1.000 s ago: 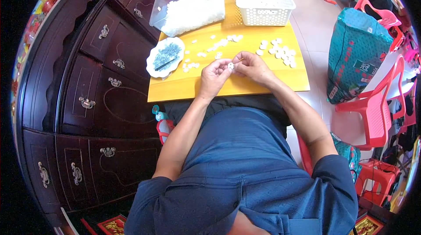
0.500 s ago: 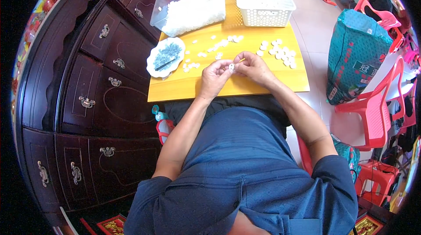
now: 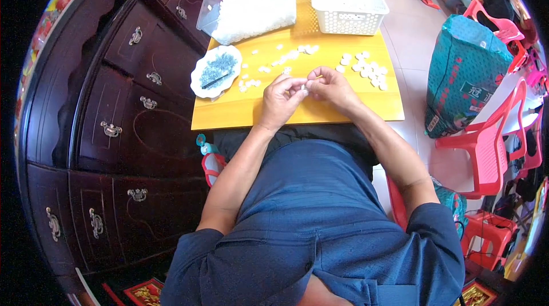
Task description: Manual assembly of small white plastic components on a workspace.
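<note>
Over the near part of the yellow table (image 3: 251,113), my left hand (image 3: 279,101) pinches a small white piece (image 3: 305,87) between thumb and fingers. My right hand (image 3: 335,90) meets it there, fingertips closed on a thin yellowish stick-like thing, mostly hidden by the fingers. The white piece is too small to tell its kind. Beyond my hands lie several loose white pieces (image 3: 293,54), with a group of round white pieces (image 3: 372,70) to the right. On the left, a white scalloped plate (image 3: 198,72) holds many tiny bluish-clear bits and a dark slim tool (image 3: 216,81).
At the table's far side stand a clear plastic bin (image 3: 207,20) full of white pieces and a white perforated basket (image 3: 349,25). Dark wooden drawers (image 3: 154,134) line the left. A teal bag (image 3: 452,72) and pink chairs (image 3: 483,152) stand right. Other people sit farther off.
Both hands stay together in nearly the same place. The fingers have shifted slightly around the small white piece, which is now more covered.
</note>
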Motion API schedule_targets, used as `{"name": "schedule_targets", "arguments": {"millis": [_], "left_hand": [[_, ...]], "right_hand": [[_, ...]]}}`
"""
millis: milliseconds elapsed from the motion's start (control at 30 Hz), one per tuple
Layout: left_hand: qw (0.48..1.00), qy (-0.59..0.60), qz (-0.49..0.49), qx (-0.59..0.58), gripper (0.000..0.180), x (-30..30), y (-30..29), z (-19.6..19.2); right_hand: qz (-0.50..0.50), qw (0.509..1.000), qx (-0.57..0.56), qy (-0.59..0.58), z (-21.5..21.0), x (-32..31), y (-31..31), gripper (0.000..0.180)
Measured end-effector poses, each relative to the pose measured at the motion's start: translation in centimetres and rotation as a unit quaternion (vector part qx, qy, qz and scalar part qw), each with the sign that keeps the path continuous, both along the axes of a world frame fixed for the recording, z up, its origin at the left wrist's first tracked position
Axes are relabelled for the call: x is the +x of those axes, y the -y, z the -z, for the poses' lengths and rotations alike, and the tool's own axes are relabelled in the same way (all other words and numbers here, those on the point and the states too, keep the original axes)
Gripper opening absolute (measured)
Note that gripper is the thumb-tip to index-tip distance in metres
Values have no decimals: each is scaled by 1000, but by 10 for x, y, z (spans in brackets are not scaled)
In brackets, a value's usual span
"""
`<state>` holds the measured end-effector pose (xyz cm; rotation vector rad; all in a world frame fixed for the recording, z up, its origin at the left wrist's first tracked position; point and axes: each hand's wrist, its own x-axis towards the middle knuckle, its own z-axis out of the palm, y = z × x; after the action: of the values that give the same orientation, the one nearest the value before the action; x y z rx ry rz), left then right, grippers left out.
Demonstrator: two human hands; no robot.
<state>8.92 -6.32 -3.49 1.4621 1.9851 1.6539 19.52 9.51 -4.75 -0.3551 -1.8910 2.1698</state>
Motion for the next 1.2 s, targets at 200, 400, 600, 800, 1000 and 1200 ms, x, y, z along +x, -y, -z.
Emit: {"name": "schedule_targets", "arguments": {"millis": [200, 400, 600, 800, 1000, 1200], "left_hand": [[998, -29, -47, 12, 29, 9, 0, -10], [983, -138, -119, -4, 40, 19, -2, -12], [975, -172, -136, 25, 30, 13, -2, -5], [975, -182, -125, 13, 26, 14, -1, -7], [978, -174, -111, 6, 27, 14, -1, -7], [981, -162, -109, -11, 29, 14, 1, -7]], "right_hand": [[40, 997, -29, -57, 2, -3, 10, 14], [88, 986, -111, -92, 0, -6, 26, 13], [102, 979, -148, -96, -1, -8, 41, 12], [80, 981, -158, -78, 2, -8, 35, 7], [61, 984, -146, -78, 8, -8, 24, 6], [53, 990, -105, -75, 3, -4, 24, 7]]}}
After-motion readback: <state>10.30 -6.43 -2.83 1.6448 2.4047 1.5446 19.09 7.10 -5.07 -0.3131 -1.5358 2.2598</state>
